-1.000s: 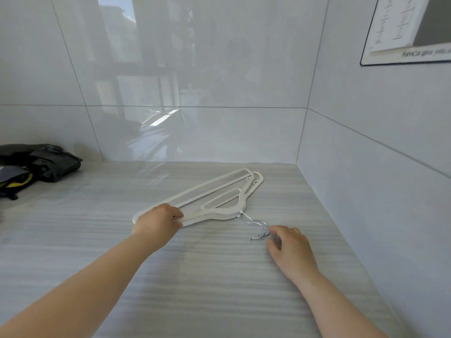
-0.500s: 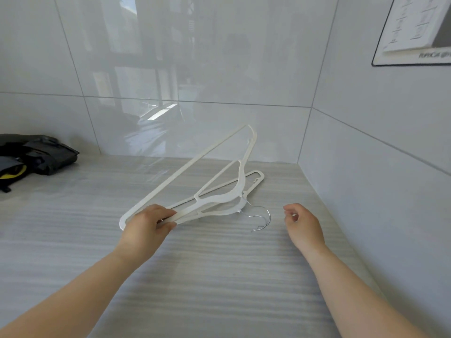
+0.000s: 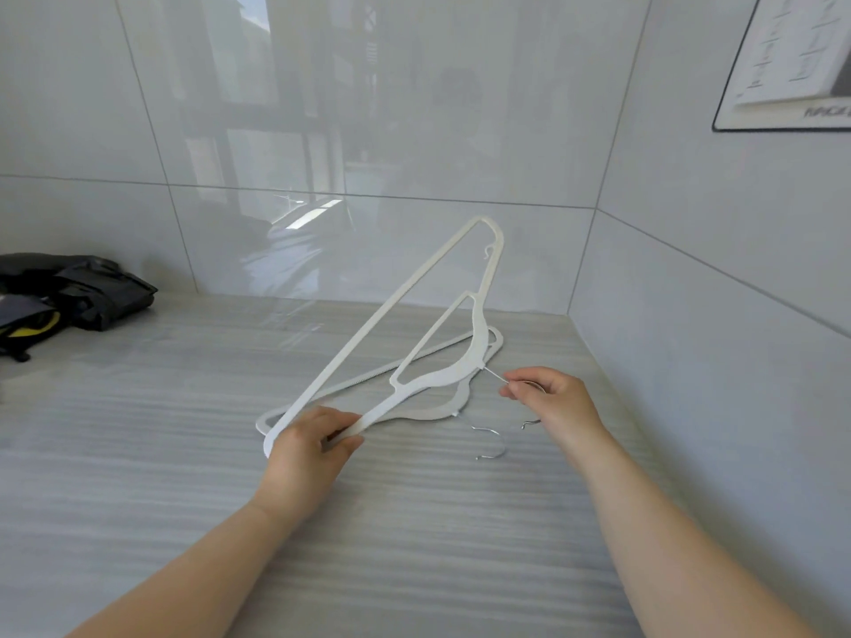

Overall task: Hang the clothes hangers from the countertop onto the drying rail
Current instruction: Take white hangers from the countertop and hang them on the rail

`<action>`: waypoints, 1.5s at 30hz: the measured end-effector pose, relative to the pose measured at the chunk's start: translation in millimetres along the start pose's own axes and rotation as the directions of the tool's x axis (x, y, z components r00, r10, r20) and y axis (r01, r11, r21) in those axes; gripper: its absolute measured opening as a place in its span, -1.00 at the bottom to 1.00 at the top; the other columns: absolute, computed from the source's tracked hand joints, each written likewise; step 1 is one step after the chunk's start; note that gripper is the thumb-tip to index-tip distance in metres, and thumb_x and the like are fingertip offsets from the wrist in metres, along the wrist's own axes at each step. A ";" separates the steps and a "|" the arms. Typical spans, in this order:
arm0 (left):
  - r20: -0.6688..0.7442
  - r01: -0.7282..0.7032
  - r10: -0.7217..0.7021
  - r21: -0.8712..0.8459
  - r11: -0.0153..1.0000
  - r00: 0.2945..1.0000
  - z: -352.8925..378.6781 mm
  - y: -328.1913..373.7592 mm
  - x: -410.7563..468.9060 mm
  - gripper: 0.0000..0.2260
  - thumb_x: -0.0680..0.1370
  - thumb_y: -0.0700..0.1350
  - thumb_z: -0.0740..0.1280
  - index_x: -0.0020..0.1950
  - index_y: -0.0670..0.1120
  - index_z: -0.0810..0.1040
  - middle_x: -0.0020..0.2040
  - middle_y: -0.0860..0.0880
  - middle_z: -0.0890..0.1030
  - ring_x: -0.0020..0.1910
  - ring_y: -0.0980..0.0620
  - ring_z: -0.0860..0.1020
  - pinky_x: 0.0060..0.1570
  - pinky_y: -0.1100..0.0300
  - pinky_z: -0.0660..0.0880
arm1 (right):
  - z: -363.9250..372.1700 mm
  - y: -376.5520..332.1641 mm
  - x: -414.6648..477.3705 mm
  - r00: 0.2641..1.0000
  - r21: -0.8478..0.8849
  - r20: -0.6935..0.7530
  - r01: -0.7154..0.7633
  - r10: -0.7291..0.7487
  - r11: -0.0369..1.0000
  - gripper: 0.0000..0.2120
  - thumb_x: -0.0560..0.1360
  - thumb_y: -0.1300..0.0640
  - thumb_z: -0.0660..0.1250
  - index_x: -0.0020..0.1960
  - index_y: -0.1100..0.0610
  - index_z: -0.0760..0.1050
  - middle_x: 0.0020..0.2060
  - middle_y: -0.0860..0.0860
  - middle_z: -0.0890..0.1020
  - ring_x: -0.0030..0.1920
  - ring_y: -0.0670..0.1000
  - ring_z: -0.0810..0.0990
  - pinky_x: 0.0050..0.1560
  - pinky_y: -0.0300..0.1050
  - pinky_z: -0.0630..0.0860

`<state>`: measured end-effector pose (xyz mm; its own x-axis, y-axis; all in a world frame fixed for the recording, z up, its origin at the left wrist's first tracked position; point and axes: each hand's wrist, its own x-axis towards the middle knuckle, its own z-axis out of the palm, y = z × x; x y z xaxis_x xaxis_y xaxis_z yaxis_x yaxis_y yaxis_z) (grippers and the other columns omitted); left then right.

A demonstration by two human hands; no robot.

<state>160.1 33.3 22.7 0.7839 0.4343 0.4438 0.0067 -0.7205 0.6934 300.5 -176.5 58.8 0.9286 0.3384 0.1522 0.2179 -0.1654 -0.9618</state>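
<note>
Two white plastic hangers with metal hooks are at the middle of the grey countertop. The upper hanger is tilted up off the surface, its far end raised toward the back wall. My left hand grips its near end. My right hand pinches that hanger's metal hook, most of which is hidden in my fingers. The second hanger lies flat beneath, its hook bare on the counter. No drying rail is in view.
A black bag with yellow trim lies at the back left of the counter. Glossy tiled walls close off the back and the right side. A framed sheet hangs high on the right wall.
The upper hanger has tilted higher off the counter in my left hand. My right hand moved left from beside the hooks and took hold of the raised hanger's hook.
</note>
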 end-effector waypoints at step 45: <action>-0.952 0.824 -0.110 0.187 0.535 0.287 -254.5 242.4 -419.7 -0.76 0.51 -0.20 0.30 0.18 -0.15 0.54 0.22 -0.13 0.52 0.25 -0.12 0.41 0.27 0.07 0.27 | 121.3 -241.3 -360.9 -0.029 0.252 0.941 0.726 -0.338 0.640 -0.67 0.53 0.05 0.27 -0.38 0.15 0.38 -0.50 -0.01 0.31 -0.49 -0.10 0.26 -0.60 -0.44 0.18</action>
<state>-325.2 -186.0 148.9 -0.3663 0.7183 0.5915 0.7652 -0.1292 0.6307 -123.6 -146.3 208.4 -0.3828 0.9176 0.1070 0.7381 0.3734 -0.5619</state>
